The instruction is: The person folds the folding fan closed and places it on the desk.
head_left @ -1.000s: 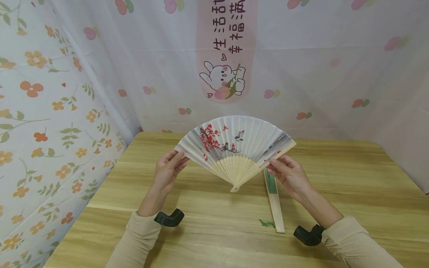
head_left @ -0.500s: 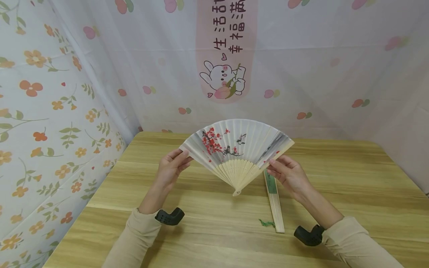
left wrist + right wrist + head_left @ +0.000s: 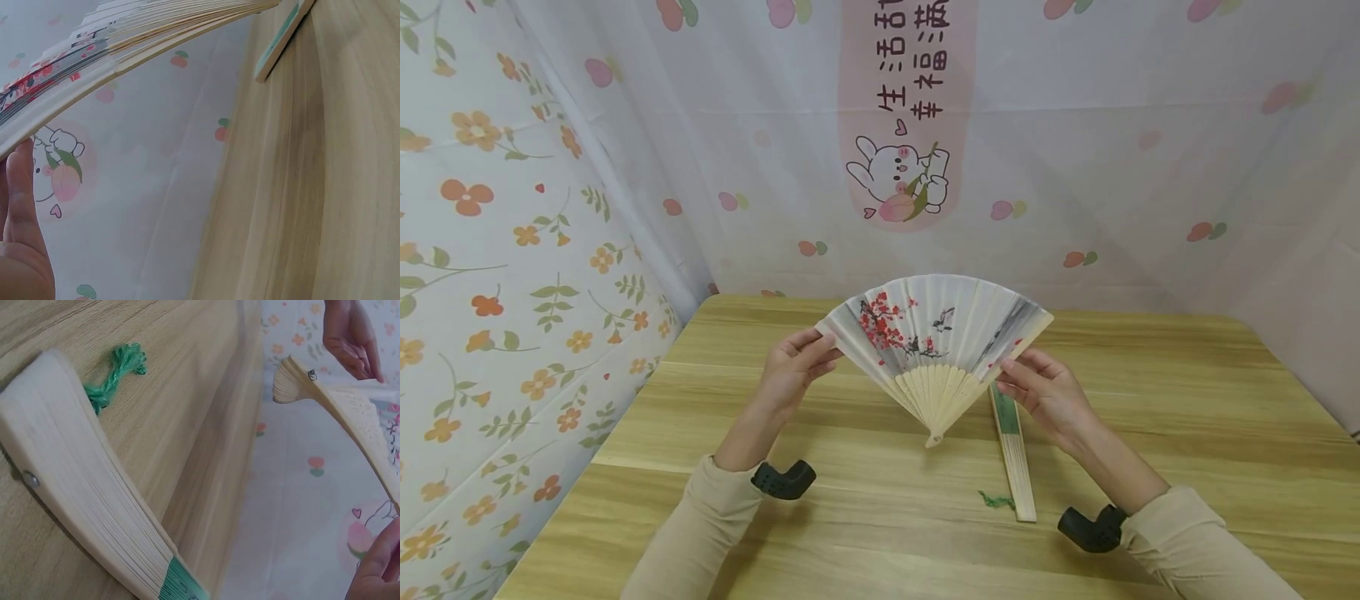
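Observation:
A white folding fan (image 3: pixel 940 325) painted with red blossoms and birds is spread wide above the table, its pivot pointing down toward me. My left hand (image 3: pixel 793 371) pinches the fan's left outer edge between thumb and fingers. At the opposite edge, my right hand (image 3: pixel 1048 392) pinches the right guard stick. Below and partly behind the right hand lies a second, folded fan (image 3: pixel 1017 458) with a green section and a green tassel (image 3: pixel 996 500). In the right wrist view this folded fan (image 3: pixel 87 469) looms close, its rivet visible.
The wooden table (image 3: pixel 865 517) reaches back to a white printed curtain (image 3: pixel 760 150). A floral curtain (image 3: pixel 512 250) hangs along the left side. Each wrist carries a black camera mount, the left mount (image 3: pixel 784 480) and the right mount (image 3: pixel 1092 528).
My left hand has moved right and slightly inward, narrowing the fan's spread. The fan's top and pivot have dropped a little. My right hand and the folded fan have stayed in place.

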Demonstrator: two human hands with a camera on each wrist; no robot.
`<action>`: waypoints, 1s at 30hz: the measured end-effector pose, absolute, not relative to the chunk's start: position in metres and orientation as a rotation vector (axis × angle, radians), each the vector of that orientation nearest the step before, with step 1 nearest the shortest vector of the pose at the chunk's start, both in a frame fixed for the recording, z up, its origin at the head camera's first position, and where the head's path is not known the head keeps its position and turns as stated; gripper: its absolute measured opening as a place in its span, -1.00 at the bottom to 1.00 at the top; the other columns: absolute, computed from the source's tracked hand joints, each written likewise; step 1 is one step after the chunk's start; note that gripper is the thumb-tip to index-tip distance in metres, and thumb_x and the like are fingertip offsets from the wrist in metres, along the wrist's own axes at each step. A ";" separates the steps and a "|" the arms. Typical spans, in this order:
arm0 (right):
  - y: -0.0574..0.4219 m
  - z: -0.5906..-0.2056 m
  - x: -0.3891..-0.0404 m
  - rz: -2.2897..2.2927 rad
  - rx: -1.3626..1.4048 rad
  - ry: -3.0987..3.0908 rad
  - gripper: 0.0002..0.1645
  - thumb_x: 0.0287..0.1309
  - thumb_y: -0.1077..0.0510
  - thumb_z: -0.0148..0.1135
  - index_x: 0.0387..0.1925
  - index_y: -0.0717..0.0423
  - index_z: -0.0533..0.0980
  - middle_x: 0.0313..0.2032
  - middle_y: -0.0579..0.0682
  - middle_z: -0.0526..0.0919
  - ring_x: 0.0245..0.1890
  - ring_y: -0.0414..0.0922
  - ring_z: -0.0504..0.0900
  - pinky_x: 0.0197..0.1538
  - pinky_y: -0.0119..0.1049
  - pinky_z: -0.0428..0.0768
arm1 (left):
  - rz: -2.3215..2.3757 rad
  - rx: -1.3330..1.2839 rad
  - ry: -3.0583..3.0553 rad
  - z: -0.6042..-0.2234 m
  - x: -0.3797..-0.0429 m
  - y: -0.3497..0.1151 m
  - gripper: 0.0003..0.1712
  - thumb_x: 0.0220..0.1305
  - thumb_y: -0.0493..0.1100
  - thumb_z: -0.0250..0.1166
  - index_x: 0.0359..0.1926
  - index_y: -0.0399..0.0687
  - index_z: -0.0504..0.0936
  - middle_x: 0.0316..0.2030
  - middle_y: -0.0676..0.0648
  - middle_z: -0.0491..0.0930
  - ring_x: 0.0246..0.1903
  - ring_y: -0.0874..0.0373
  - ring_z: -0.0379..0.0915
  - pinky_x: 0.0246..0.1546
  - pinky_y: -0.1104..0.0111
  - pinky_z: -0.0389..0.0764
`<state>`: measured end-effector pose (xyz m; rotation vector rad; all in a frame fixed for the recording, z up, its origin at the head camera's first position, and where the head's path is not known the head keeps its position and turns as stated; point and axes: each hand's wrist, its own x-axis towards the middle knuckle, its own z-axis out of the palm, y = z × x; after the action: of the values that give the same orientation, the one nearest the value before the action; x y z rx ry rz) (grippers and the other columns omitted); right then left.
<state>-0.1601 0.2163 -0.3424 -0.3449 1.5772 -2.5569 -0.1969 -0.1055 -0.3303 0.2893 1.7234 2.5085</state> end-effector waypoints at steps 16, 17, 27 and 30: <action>0.213 -0.342 -0.158 -2.505 -0.389 1.638 -0.77 0.17 0.39 -0.01 -0.51 0.11 0.47 -0.45 -0.08 0.54 -0.38 -0.22 0.56 -0.22 -0.41 0.54 | 2.451 0.299 1.751 -0.335 -0.196 -0.093 -0.80 0.22 -0.36 0.08 -0.37 -0.01 0.59 -0.47 0.05 0.63 -0.42 0.21 0.57 -0.38 0.49 0.55; 0.213 -0.342 -0.158 -2.503 -0.386 1.639 -0.77 0.17 0.39 -0.01 -0.51 0.11 0.47 -0.45 -0.07 0.53 -0.38 -0.22 0.56 -0.22 -0.42 0.54 | 2.449 0.302 1.757 -0.336 -0.196 -0.093 -0.81 0.22 -0.35 0.09 -0.35 -0.01 0.59 -0.47 0.05 0.63 -0.42 0.21 0.57 -0.38 0.48 0.55; 0.210 -0.341 -0.158 -2.479 -0.381 1.651 -0.77 0.17 0.39 0.00 -0.47 0.09 0.51 -0.44 -0.08 0.54 -0.40 -0.22 0.55 -0.22 -0.41 0.54 | 2.455 0.445 1.757 -0.337 -0.196 -0.089 -0.86 0.12 -0.21 0.24 -0.26 -0.13 0.58 -0.44 0.05 0.62 -0.39 0.20 0.57 -0.37 0.48 0.55; 0.209 -0.341 -0.157 -2.476 -0.375 1.653 -0.78 0.17 0.38 0.01 -0.46 0.08 0.51 -0.44 -0.09 0.54 -0.39 -0.22 0.55 -0.22 -0.41 0.54 | 2.440 0.371 1.774 -0.335 -0.196 -0.087 -0.88 0.15 -0.25 0.21 -0.25 -0.13 0.56 -0.45 0.06 0.62 -0.40 0.21 0.57 -0.37 0.48 0.54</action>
<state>-0.1573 0.2088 -0.3409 -0.3747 1.6534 -2.4758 -0.1960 -0.0870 -0.3354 0.3709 1.7740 2.4397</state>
